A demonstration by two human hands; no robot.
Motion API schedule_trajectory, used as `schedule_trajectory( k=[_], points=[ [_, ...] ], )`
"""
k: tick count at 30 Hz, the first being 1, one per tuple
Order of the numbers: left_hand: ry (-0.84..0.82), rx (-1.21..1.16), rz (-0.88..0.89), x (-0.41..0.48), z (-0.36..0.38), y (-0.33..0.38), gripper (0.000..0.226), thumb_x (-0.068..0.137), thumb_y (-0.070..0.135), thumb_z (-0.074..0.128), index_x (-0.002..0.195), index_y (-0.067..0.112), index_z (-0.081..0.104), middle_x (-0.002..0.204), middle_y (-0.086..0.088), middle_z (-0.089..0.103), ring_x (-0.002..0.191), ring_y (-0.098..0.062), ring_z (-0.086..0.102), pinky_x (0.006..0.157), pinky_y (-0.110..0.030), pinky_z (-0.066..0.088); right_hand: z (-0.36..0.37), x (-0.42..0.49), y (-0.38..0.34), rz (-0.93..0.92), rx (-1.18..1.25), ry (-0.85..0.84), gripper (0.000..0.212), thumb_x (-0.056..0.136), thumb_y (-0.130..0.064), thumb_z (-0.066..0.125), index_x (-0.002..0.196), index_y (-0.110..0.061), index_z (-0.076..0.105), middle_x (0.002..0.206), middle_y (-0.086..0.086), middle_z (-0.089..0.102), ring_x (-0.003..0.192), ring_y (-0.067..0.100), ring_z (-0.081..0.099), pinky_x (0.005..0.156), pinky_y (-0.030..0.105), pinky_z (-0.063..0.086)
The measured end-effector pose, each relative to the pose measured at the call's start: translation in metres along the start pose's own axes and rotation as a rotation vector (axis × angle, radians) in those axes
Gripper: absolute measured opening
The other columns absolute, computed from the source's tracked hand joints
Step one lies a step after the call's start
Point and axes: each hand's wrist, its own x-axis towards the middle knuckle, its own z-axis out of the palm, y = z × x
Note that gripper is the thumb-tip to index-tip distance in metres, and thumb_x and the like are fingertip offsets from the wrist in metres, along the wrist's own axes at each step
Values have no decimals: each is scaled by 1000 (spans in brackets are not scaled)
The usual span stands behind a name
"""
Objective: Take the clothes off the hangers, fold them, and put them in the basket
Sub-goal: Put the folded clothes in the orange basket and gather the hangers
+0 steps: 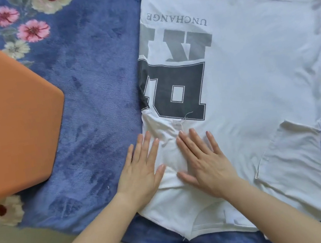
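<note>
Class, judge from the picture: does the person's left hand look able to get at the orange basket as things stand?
Probably yes. The left hand lies flat and empty on the white T-shirt, and only bare blue blanket separates it from the orange basket to its left.

white t-shirt [254,76]: "unchange" printed upside down, above large block letters.

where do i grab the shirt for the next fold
On the shirt, likely the right edge: pinch the sleeve at its outer edge, coming from the right. That side lies spread flat, while the left side is already folded in, pressed by the left hand and right hand.
</note>
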Motion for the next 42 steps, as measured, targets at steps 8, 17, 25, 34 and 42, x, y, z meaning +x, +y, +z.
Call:
schedule_trajectory(
  k=[8,17,25,34,42],
  points=[
    [-163,129,379,-72,-2,-13,90,80,53,53,153,8,25,162,-11,16,148,-27,19,118,-43,13,-17,-158,73,53,18,-52,86,81,-48,54,151,-5,29,160,10,24,149,27,18,116,49,17],
    [-226,176,477,-46,-13,4,91,67,32,46,154,13,24,159,-16,23,148,-32,16,119,-44,12,17,-218,108,238,60,-199,99,61,-17,57,151,0,20,159,18,23,147,32,18,122,42,5],
    [-409,-140,450,-23,-32,9,72,77,20,26,146,36,39,157,11,28,148,-7,11,119,-24,7,-20,-159,118,547,482,-208,38,87,-12,44,117,-22,64,107,6,71,100,31,63,70,32,40],
    [-1043,-542,-141,-8,-108,49,35,70,46,53,88,19,66,93,19,63,88,-5,56,90,-32,44,-80,-162,146,628,838,-746,25,86,-21,46,61,-21,41,62,-8,47,56,6,41,54,21,32],
    [-1210,-693,-587,54,-149,56,32,63,39,68,83,17,80,92,-8,76,80,-25,72,73,-27,51,-106,-126,184,768,918,-807,11,61,-27,56,67,-18,55,56,0,52,47,13,42,46,23,28]
  ],
)
